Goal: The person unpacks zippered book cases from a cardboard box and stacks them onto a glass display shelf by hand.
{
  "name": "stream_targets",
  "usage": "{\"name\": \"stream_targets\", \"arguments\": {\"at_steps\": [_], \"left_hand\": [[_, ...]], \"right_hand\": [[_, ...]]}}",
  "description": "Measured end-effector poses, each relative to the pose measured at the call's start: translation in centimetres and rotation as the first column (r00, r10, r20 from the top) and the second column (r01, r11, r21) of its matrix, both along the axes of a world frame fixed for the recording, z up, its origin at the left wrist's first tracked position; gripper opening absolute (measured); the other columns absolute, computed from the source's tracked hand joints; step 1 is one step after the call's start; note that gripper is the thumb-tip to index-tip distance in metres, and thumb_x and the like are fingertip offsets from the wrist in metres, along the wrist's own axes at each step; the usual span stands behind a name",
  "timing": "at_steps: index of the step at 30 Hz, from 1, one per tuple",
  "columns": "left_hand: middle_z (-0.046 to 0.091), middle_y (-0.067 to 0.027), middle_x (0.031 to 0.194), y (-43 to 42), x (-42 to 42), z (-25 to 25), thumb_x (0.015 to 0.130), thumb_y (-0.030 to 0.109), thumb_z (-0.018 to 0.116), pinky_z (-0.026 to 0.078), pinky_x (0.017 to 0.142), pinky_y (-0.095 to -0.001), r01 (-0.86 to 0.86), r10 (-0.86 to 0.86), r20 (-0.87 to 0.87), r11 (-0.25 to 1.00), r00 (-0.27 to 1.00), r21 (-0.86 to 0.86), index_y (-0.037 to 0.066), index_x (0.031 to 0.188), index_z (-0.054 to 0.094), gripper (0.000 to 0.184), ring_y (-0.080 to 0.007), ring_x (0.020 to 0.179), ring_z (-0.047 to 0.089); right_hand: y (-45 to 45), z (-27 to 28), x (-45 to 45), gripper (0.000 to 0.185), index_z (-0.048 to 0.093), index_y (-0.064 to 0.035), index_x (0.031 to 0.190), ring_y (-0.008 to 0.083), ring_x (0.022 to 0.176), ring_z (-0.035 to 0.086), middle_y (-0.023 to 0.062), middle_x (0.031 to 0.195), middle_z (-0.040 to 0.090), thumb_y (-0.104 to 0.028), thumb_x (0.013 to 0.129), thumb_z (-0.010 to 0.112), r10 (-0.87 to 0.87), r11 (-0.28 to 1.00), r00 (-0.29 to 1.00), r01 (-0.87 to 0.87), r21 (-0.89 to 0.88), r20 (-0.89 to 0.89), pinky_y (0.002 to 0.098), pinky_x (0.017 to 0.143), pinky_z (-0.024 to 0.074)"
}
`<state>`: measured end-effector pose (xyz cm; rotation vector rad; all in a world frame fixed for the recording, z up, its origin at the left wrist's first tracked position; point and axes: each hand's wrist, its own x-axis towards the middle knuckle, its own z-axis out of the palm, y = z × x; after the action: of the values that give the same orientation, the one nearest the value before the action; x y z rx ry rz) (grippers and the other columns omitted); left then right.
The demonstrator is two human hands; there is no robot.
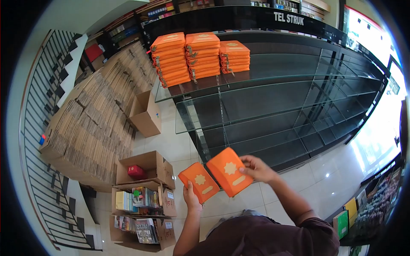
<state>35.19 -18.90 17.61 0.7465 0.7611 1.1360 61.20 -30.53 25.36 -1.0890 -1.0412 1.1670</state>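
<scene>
My left hand (pixel 191 197) is closed on the lower edge of an orange zippered book (pixel 199 182) with a pale star-shaped emblem and a short pale bar on its cover. A second orange book (pixel 229 171) of the same look is gripped at its right edge by my right hand (pixel 257 169), thumb on the cover. Both books are held tilted, side by side in front of my body, the right one slightly higher. Beyond them, three stacks of like orange books (pixel 171 59) stand on the glass-topped counter (pixel 277 70), the right stack lower than the others.
Open cardboard boxes with books (pixel 137 199) stand on the floor at my left. Behind them is a long pile of flattened cardboard (pixel 92 123) and another open box (pixel 146 114). A stair railing (pixel 32 128) runs along the left; a book rack (pixel 371 205) is at right.
</scene>
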Motion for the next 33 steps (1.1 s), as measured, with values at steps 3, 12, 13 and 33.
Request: {"name": "stream_targets", "arguments": {"at_steps": [3,12,13,33], "left_hand": [[0.061,-0.0099,0.114,-0.3,-1.0,-1.2,0.100,0.035,0.054,0.055,0.085,-0.0362,-0.039,0.037,-0.041,0.998,0.998,-0.054,0.002,0.122,0.049,0.040,-0.0215,0.100,0.064],[0.061,-0.0090,0.110,-3.0,-3.2,-3.3,0.101,0.033,0.051,0.055,0.083,-0.0363,-0.125,0.123,-0.030,0.988,0.992,-0.086,0.003,0.121,0.049,0.036,-0.0204,0.097,0.064],[0.061,-0.0092,0.111,-3.2,-3.5,-3.1,0.101,0.033,0.051,0.055,0.083,-0.0366,-0.137,0.134,-0.032,0.987,0.990,-0.084,0.003,0.121,0.049,0.036,-0.0207,0.097,0.064],[0.058,-0.0135,0.121,-5.4,-6.3,-3.4,0.103,0.036,0.045,0.055,0.086,-0.0399,-0.332,0.331,-0.030,0.940,0.943,-0.080,0.001,0.131,0.046,0.045,-0.0255,0.105,0.063]], "right_hand": [[0.1,7.7,2.7,0.051,0.037,-0.0045,0.140,0.0111,0.100,0.062,0.0092,0.108,0.067,-0.016,0.096,0.062,-0.004,0.999,1.000,0.003,0.039,0.030,0.0274,0.086,0.0500],[9.5,28.6,9.4,0.044,0.047,-0.0032,0.133,0.0157,0.106,0.062,0.0096,0.120,0.059,-0.022,0.096,0.060,-0.283,0.854,0.950,0.187,0.486,0.131,0.0329,0.091,0.0524],[11.7,30.0,10.5,0.044,0.048,-0.0017,0.133,0.0152,0.109,0.060,0.0078,0.119,0.059,-0.024,0.096,0.060,-0.318,0.843,0.936,0.206,0.498,0.150,0.0333,0.092,0.0522],[30.2,35.0,15.7,0.025,0.058,-0.0025,0.104,0.0168,0.086,0.056,0.0093,0.095,0.056,-0.025,0.092,0.058,-0.514,0.839,0.841,0.453,0.301,0.169,0.0291,0.060,0.0489]]}}
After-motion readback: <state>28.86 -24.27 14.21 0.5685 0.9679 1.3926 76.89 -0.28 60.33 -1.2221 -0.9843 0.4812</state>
